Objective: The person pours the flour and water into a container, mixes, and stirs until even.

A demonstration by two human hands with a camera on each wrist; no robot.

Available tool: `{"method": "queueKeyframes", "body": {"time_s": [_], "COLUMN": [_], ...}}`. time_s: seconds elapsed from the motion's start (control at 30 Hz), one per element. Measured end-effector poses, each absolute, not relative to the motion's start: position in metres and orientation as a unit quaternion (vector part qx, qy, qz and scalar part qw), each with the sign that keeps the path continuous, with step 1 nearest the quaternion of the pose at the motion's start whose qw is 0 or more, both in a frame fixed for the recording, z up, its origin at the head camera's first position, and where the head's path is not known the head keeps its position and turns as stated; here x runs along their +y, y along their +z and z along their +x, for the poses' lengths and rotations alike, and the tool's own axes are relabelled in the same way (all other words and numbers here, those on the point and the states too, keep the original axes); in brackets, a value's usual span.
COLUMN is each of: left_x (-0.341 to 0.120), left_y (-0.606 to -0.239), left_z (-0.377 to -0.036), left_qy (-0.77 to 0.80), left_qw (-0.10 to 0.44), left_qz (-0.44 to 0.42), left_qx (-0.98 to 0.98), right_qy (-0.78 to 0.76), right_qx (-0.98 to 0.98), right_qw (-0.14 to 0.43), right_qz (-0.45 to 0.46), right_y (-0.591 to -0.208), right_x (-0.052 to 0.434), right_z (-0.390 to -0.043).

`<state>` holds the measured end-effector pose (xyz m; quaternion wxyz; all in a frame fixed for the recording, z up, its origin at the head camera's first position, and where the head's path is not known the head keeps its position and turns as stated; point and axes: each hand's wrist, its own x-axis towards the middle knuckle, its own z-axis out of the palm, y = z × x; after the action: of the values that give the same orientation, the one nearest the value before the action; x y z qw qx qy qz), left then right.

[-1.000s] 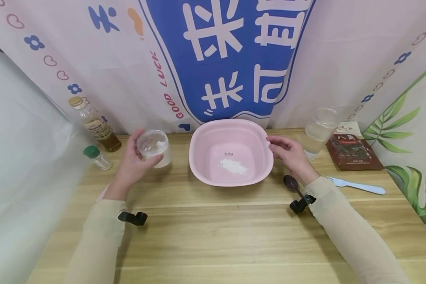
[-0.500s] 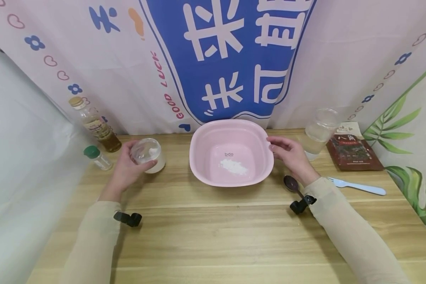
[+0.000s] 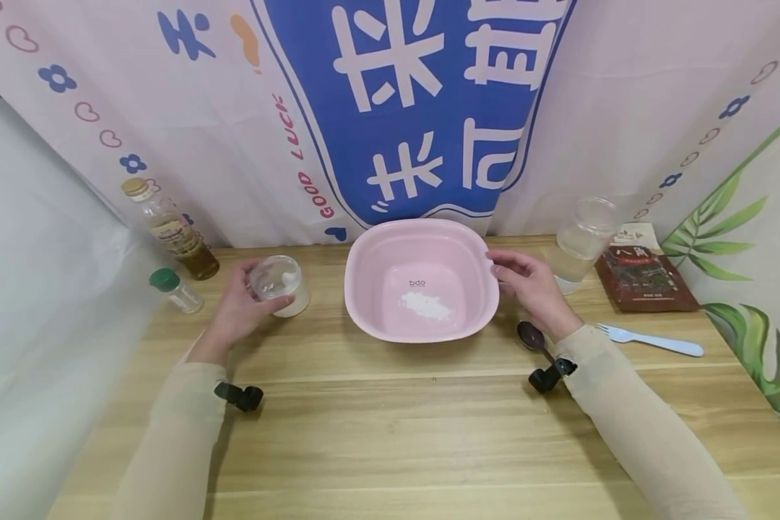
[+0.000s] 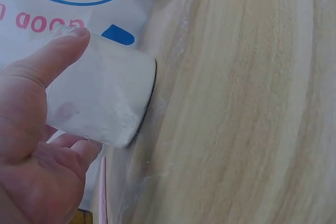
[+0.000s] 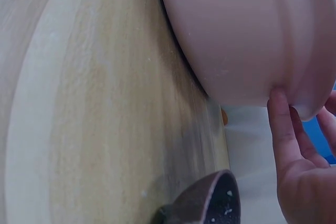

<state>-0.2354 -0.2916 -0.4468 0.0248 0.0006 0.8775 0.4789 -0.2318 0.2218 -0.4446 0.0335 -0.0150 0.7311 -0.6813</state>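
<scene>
My left hand (image 3: 240, 309) grips a clear plastic cup (image 3: 278, 283) with white powder in it, left of the pink basin (image 3: 364, 249). In the left wrist view the thumb and fingers (image 4: 50, 64) wrap the cup (image 4: 105, 98), whose base meets the wooden table (image 4: 241, 103). A small heap of white powder (image 3: 427, 305) lies on the basin's bottom. My right hand (image 3: 529, 285) holds the basin's right rim. In the right wrist view a finger (image 5: 281, 124) presses the basin's outer wall (image 5: 247, 35) under the rim.
A dark spoon (image 3: 533, 336) lies by my right wrist, with a pale blue fork (image 3: 650, 339) further right. A clear cup of water (image 3: 581, 242) and a brown packet (image 3: 646, 278) stand back right. An oil bottle (image 3: 169, 227) and a small green-capped bottle (image 3: 175, 289) stand back left.
My left hand has lowered the cup of powder from a raised, tilted hold down to the table. The right hand has stayed on the basin's rim.
</scene>
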Motion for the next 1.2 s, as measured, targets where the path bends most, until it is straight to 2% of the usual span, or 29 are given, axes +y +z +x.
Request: {"method": "queueKeyframes", "body": {"time_s": [0.6,0.73,1.03,1.2], "left_x": [-0.298,-0.3,-0.294,-0.287], "left_y": [-0.439,-0.435,-0.422,-0.414], "left_z": [-0.224,-0.221,-0.212,-0.206], "left_qy": [0.484,0.503,0.492,0.478], "left_qw": [0.056,0.019,-0.141,-0.176], "left_qz": [0.026,0.03,0.048,0.054], "left_qx": [0.873,0.863,0.858,0.859], "right_qy": [-0.689,-0.684,-0.674,-0.681], "right_qx": [0.723,0.728,0.737,0.731], "right_qw": [0.04,0.041,0.037,0.037], "right_qz": [-0.02,-0.017,-0.014,-0.019], "right_y": [-0.445,-0.444,-0.441,-0.443], "right_x": [0.221,0.222,0.223,0.223], "right_z": [-0.232,-0.232,-0.233,-0.233]}}
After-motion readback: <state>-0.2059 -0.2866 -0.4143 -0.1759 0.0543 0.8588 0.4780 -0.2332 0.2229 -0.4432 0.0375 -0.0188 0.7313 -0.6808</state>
